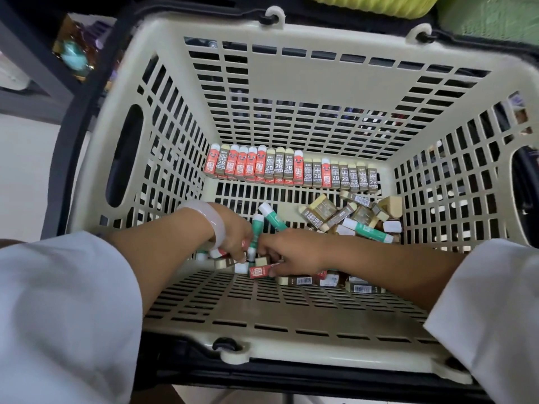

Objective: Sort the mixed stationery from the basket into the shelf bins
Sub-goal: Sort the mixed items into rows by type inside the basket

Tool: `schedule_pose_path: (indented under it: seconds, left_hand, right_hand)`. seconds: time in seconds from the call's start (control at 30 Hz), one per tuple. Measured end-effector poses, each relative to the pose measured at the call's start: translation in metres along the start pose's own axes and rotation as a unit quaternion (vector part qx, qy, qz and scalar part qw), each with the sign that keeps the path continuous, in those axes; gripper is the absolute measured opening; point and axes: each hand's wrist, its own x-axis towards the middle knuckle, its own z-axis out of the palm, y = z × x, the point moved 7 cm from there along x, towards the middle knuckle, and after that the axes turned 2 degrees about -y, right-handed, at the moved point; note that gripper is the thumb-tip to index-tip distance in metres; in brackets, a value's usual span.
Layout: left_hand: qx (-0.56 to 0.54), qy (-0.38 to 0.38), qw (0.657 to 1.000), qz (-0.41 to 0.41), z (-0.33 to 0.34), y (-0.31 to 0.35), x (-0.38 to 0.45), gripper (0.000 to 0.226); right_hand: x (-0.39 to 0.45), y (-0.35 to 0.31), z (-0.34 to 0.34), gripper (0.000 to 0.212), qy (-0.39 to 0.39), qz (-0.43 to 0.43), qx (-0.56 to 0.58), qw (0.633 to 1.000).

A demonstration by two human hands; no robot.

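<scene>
I can't see my left hand's fingertips — they're buried among the erasers. My right hand covers part of a red eraser. Both sleeves run off the frame's edges — shelf items beyond the basket are blurred.

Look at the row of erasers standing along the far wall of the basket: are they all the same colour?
No. The row of erasers along the far wall of the basket mixes red-sleeved ones with grey-brown ones marked 2B.

Pale bangle, white sleeves, yellow-green fabric at the top edge.
</scene>
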Motion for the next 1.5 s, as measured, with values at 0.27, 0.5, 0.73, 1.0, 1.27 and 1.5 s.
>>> schedule_pose_path:
  seconds: [0.27, 0.5, 0.73, 1.0, 1.27, 1.5]
  left_hand:
    - [-0.168, 0.000, 0.986, 0.017, -0.010, -0.007, 0.003, 0.020]
    - [-0.223, -0.004, 0.972, 0.080, -0.015, 0.000, 0.001, 0.024]
    - [-0.369, 0.133, 0.908, 0.149, -0.046, -0.002, -0.009, 0.016]
    - [-0.464, 0.205, 0.845, 0.168, -0.061, -0.005, -0.019, 0.015]
    - [-0.410, 0.309, 0.853, 0.097, -0.067, -0.026, -0.020, 0.022]
    - [-0.379, 0.376, 0.844, 0.054, -0.072, -0.035, -0.021, 0.009]
  right_hand:
    - [-0.001, -0.003, -0.004, 0.022, 0.052, -0.006, 0.085, 0.995]
    - [-0.014, 0.020, -0.036, 0.011, 0.123, 0.050, 0.352, 0.927]
    - [-0.030, 0.047, -0.065, 0.011, 0.211, 0.071, 0.498, 0.838]
    - [-0.031, 0.056, -0.067, 0.011, 0.241, 0.088, 0.484, 0.837]
    - [-0.039, 0.078, -0.078, 0.004, 0.306, 0.162, 0.427, 0.835]
    - [-0.064, 0.132, -0.103, 0.009, 0.403, 0.289, 0.395, 0.774]
